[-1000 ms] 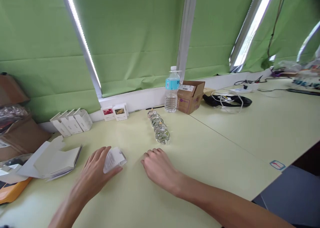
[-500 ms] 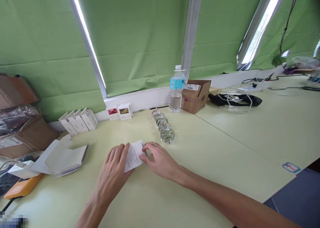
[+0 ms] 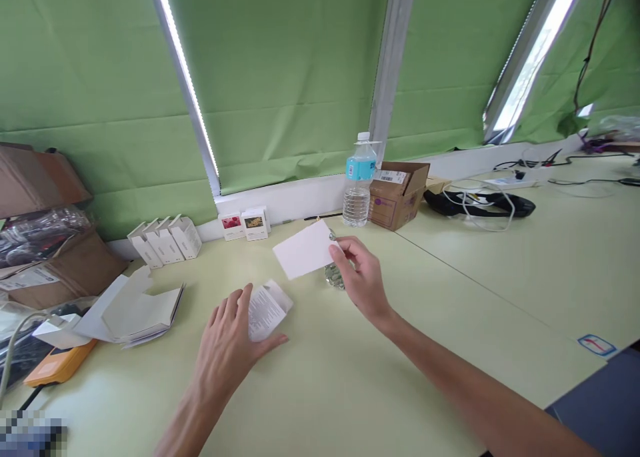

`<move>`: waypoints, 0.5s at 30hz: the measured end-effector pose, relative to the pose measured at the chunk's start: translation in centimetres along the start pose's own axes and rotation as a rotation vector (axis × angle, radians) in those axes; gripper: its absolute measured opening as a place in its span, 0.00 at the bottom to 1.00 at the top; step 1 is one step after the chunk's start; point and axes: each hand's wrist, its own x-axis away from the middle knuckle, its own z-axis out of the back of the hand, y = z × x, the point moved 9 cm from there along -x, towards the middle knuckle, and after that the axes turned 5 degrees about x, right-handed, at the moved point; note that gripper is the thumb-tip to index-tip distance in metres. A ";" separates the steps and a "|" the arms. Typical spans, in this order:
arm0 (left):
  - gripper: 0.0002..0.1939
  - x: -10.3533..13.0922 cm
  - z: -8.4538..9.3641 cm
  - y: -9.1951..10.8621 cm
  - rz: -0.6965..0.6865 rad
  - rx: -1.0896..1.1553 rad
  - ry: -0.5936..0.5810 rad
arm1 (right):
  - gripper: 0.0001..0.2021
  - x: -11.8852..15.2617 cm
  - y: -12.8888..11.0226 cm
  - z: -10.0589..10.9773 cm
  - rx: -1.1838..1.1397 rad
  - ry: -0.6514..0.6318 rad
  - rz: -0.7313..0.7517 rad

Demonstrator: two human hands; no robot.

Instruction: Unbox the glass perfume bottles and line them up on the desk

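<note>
A: Clock centred on the printed white box (image 3: 266,312), 12 = away from wearer. Nearest?
B: Left hand (image 3: 225,343), 8 o'clock. Thumb and fingers wide, fingers along the box's left side. Firm hold? Can't tell.
A: Box attitude?
B: On the table (image 3: 320,383), flap end toward 1, long axis roughly 1–7. Hand hides part, so approximate.
A: What just changed?
B: White card (image 3: 303,251) has shown up, away from the box. A moment ago the right hand was at the box's edge. My read: card came out of it, so two separate pieces now.
A: Card?
B: Off the box at 1, long axis about 2–8, blank face showing. Right end in a narrow pinch, right hand (image 3: 365,280) between 2 and 3.
A: Beyond?
B: Clear rounded piece (image 3: 334,277) at 2, partly behind card and fingers. Farther: picture-front boxes (image 3: 255,224) at 12, bottle (image 3: 357,200) at 1, brown carton (image 3: 393,203) between 1 and 2.
</note>
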 end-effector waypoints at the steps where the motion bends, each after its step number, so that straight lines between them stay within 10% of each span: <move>1: 0.44 0.0 0.0 0.1 0.007 0.029 -0.002 | 0.15 -0.1 0.0 0.2 -0.014 0.006 -0.012; 15: 0.47 0.6 1.2 2.4 -0.053 0.367 0.044 | 0.17 3.6 0.0 -4.9 -0.410 -0.412 -0.306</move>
